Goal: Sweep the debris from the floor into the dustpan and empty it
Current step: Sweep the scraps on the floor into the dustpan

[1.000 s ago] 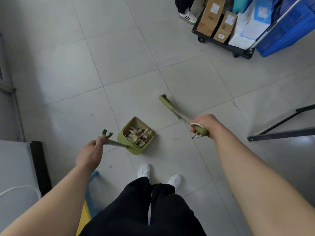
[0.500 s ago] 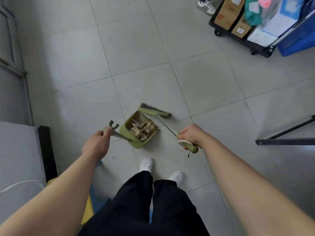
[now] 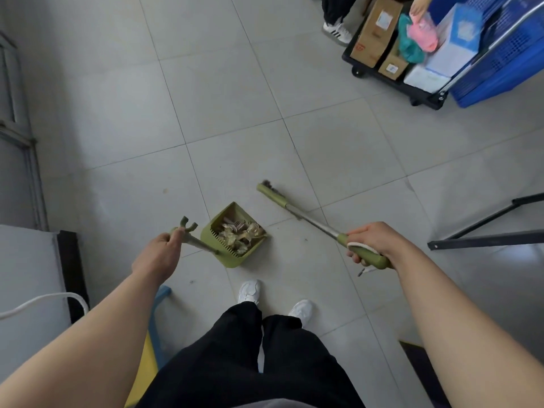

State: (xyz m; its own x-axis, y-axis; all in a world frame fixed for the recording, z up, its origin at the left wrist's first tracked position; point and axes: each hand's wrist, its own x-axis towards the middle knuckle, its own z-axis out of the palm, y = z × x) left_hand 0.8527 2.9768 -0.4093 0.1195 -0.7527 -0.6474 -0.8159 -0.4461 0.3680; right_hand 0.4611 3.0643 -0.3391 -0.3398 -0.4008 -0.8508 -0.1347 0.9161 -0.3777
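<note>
A green dustpan [image 3: 226, 256] stands on the grey tiled floor just ahead of my white shoes, filled with brownish debris [image 3: 240, 234]. My left hand [image 3: 159, 256] grips the top of its long green handle [image 3: 188, 237], which ends in a forked clip. My right hand [image 3: 372, 242] grips the green grip of a broom [image 3: 309, 220]. The broom's metal shaft runs up and left to its green head [image 3: 269, 191], which rests on the floor to the right of the pan and apart from it.
A black cart [image 3: 391, 83] with cardboard boxes, bags and a blue crate [image 3: 500, 54] stands at the back right, with another person's shoe [image 3: 337, 30] beside it. Black metal legs [image 3: 482, 231] cross the floor at right. A grey cabinet [image 3: 29, 275] stands at left.
The broom head has swung away from the dustpan's mouth, out to the right and forward. My right hand has moved right with it. The dustpan and my left hand have hardly moved.
</note>
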